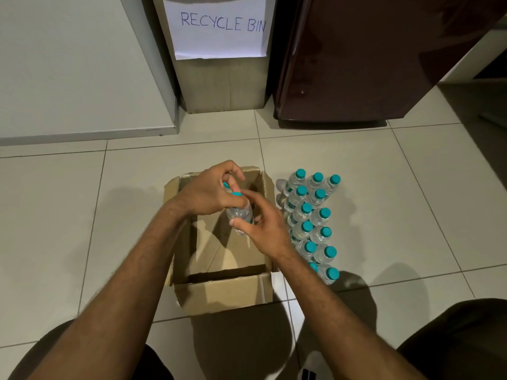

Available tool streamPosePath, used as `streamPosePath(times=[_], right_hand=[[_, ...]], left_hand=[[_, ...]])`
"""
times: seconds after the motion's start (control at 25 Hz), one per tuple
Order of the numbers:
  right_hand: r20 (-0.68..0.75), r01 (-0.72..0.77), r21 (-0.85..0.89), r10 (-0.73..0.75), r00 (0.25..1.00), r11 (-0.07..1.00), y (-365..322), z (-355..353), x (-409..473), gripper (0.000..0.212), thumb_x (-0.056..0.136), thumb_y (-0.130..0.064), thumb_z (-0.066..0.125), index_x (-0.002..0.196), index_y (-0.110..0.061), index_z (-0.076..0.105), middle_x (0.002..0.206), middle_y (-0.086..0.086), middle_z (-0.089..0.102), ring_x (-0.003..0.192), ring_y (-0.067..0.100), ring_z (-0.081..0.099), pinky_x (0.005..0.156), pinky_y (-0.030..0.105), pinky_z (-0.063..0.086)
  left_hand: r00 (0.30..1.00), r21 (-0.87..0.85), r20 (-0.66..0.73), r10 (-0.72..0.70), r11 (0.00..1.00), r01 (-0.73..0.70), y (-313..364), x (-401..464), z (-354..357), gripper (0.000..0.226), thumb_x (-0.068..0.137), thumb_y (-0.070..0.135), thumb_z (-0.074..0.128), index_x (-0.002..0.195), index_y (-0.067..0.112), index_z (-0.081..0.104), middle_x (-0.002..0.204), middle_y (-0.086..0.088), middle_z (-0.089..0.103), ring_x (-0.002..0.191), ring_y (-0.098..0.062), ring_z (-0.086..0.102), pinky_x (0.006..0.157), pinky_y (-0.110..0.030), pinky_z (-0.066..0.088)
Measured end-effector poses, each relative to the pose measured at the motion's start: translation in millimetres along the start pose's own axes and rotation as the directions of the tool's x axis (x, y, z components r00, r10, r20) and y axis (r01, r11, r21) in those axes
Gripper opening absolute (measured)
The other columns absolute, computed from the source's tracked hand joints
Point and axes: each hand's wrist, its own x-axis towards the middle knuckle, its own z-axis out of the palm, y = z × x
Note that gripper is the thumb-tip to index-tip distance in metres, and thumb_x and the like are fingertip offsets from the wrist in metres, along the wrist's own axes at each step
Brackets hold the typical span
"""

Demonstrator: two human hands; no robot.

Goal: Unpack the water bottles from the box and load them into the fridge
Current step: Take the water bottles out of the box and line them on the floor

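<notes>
An open cardboard box (219, 292) sits on the tiled floor in front of me. Above it my left hand (211, 192) grips teal-capped water bottles by their tops; two caps show between its fingers. My right hand (260, 226) holds the clear body of one bottle (240, 215) from the right side. The box floor below looks bare where it shows. Several more teal-capped bottles (312, 220) stand upright in rows on the floor just right of the box. The dark maroon fridge (356, 58) stands at the back right with its door closed.
A cardboard bin labelled "RECYCLE BIN" (222, 26) stands left of the fridge. A grey wall panel (68, 64) fills the back left. My knees frame the bottom corners, and a white shoe (312, 366) shows near the bottom edge.
</notes>
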Motion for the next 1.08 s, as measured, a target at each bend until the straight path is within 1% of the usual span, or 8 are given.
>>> streamPosePath(times=[0.2,0.36,0.48,0.6,0.72,0.8,0.88,1.08], right_hand=[[-0.126,-0.007,0.018,0.009,0.992,1.000,-9.5,-31.4,0.5,0.055,0.079,-0.044,0.075,0.130,-0.028,0.059,0.119,-0.012,0.063,0.106,0.002,0.060,0.085,0.036,0.059],[-0.309,-0.058,0.121,0.093,0.946,0.991,-8.6,-76.2,12.9,0.038,0.085,-0.020,0.075,0.121,-0.021,0.061,0.112,-0.014,0.063,0.101,-0.008,0.059,0.079,0.010,0.053],[-0.513,-0.019,0.100,0.068,0.856,0.995,-0.6,-120.2,26.9,0.031,0.087,-0.015,0.070,0.117,-0.013,0.060,0.106,-0.004,0.064,0.092,-0.002,0.060,0.076,0.011,0.052],[-0.635,-0.061,0.063,0.087,0.767,0.996,23.8,-158.3,37.3,0.026,0.088,-0.014,0.067,0.113,-0.013,0.059,0.098,-0.007,0.062,0.085,-0.005,0.059,0.075,0.011,0.050],[-0.655,-0.176,0.038,0.157,0.739,0.984,61.3,-176.7,39.3,0.031,0.085,-0.024,0.070,0.112,-0.026,0.057,0.098,-0.015,0.062,0.090,0.005,0.065,0.078,0.021,0.056],[-0.630,-0.265,-0.007,0.201,0.750,0.964,87.5,-179.0,39.5,0.035,0.081,-0.029,0.072,0.112,-0.030,0.055,0.099,-0.013,0.063,0.090,0.012,0.066,0.078,0.027,0.058],[-0.586,-0.338,-0.028,0.258,0.768,0.941,110.1,-177.4,40.3,0.039,0.081,-0.031,0.073,0.114,-0.028,0.054,0.104,-0.007,0.065,0.091,0.015,0.068,0.078,0.031,0.059],[-0.501,-0.481,-0.037,0.400,0.767,0.876,145.1,-170.9,42.1,0.044,0.086,-0.023,0.071,0.125,-0.018,0.050,0.116,0.003,0.064,0.097,0.021,0.065,0.085,0.035,0.057]], left_hand=[[0.993,-0.115,-0.001,0.117,0.987,-0.116,-7.4,5.1,5.7,0.054,0.065,0.045,0.083,0.111,0.024,0.064,0.101,-0.003,0.069,0.086,-0.028,0.070,0.075,-0.042,0.060],[0.998,-0.071,-0.045,0.051,0.996,-0.055,-26.0,14.6,9.9,0.050,0.072,0.029,0.087,0.116,0.024,0.066,0.091,0.001,0.073,0.078,-0.018,0.068,0.080,-0.036,0.058],[0.999,-0.043,-0.028,0.031,0.999,-0.033,-36.7,20.6,14.7,0.046,0.078,0.018,0.084,0.120,0.020,0.065,0.087,0.005,0.074,0.074,-0.009,0.067,0.079,-0.034,0.054],[0.999,0.017,-0.013,0.046,0.999,-0.046,-43.3,23.3,17.4,0.043,0.081,0.020,0.081,0.121,0.022,0.065,0.088,0.011,0.073,0.076,-0.004,0.067,0.079,-0.030,0.052],[0.997,0.077,-0.025,0.069,0.995,-0.067,-50.9,24.4,16.9,0.042,0.081,0.022,0.081,0.120,0.025,0.066,0.091,0.010,0.070,0.081,-0.003,0.067,0.075,-0.023,0.049],[0.996,0.118,-0.013,0.093,0.989,-0.091,-56.9,23.7,18.0,0.041,0.081,0.022,0.082,0.118,0.024,0.066,0.093,0.009,0.068,0.077,-0.006,0.066,0.074,-0.026,0.051],[0.996,0.169,-0.002,0.086,0.982,-0.085,-65.0,23.3,19.9,0.041,0.081,0.022,0.081,0.118,0.025,0.065,0.094,0.007,0.067,0.076,-0.007,0.066,0.074,-0.027,0.052],[0.999,0.301,0.013,0.030,0.953,-0.032,-77.3,24.9,24.2,0.045,0.081,0.024,0.081,0.122,0.024,0.061,0.103,0.008,0.064,0.094,-0.012,0.063,0.077,-0.023,0.045]])
